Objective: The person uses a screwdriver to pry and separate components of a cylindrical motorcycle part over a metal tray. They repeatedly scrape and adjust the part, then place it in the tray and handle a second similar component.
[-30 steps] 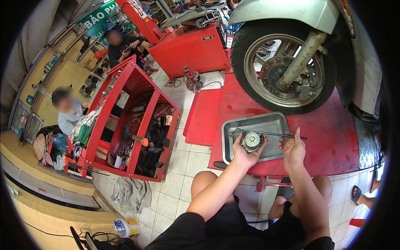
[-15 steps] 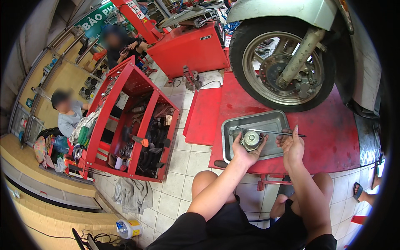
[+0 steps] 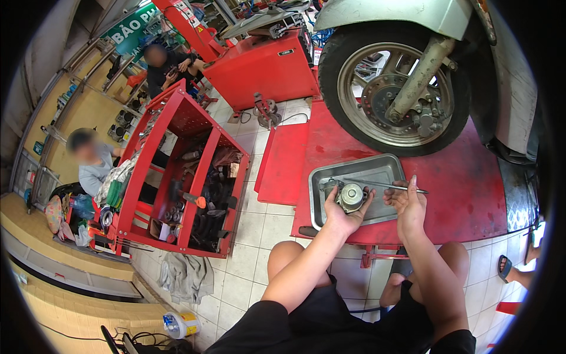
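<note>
Red sheet metal on a lift platform [image 3: 466, 206] is being seen in the head view, with a grey tray [image 3: 371, 168] being supported near its edge and a vehicle's front wheel [image 3: 377, 100] being carried on its fork [image 3: 414, 85] just behind. Over the tray, a round metal part [image 3: 352, 194] is being cradled by the left hand [image 3: 343, 218], whose grip is being wrapped about its near side, thumb and fingers apart around it. A thin rod [image 3: 380, 183] is being held by the right hand [image 3: 414, 209], its grip being closed loosely between thumb and fingers; the rod's left end is being kept near the part, though contact cannot be told. As to progress, the part is being handled loose, so freeing it is being judged done; work on it is being judged under way, since it is being neither set down nor fitted anywhere. What is being left inside it is being hidden.
</note>
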Demonstrator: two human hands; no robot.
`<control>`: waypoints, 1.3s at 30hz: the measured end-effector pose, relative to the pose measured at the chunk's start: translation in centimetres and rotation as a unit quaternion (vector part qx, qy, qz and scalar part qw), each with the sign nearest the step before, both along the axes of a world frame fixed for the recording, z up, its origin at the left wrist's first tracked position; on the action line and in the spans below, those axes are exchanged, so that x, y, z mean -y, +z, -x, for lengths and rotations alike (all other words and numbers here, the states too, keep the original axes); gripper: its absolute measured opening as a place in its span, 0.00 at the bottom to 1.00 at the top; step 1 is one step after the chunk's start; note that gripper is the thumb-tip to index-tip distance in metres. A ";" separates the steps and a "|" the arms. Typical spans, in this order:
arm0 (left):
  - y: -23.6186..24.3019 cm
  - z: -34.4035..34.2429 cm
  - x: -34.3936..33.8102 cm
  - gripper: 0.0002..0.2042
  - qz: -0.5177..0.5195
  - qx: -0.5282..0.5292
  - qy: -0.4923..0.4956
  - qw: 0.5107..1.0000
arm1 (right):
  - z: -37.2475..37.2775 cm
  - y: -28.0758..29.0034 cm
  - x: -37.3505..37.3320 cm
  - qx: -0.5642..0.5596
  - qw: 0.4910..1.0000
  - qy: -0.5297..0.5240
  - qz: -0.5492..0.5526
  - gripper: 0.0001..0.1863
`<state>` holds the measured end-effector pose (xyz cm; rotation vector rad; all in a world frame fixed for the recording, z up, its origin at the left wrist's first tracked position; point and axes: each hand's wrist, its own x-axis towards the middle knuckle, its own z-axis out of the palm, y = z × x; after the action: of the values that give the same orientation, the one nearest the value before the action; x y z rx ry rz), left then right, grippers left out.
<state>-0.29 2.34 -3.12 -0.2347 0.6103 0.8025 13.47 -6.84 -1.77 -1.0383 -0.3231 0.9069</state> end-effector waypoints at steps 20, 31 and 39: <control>0.1 0.2 -0.1 0.24 -0.006 -0.004 -0.004 1.000 | 0.3 0.3 0.1 0.001 1.000 0.010 0.016 0.31; 1.0 -0.2 0.2 0.25 -0.027 -0.048 0.004 0.999 | 0.4 0.7 0.0 0.011 0.999 0.032 0.005 0.31; 0.8 0.0 0.2 0.26 -0.036 -0.040 0.005 0.999 | 0.6 0.6 0.0 0.010 0.999 0.031 -0.003 0.30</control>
<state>-0.29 2.11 -2.31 -0.1406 0.6558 0.8442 12.85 -6.87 -1.13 -1.0369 -0.3769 0.9507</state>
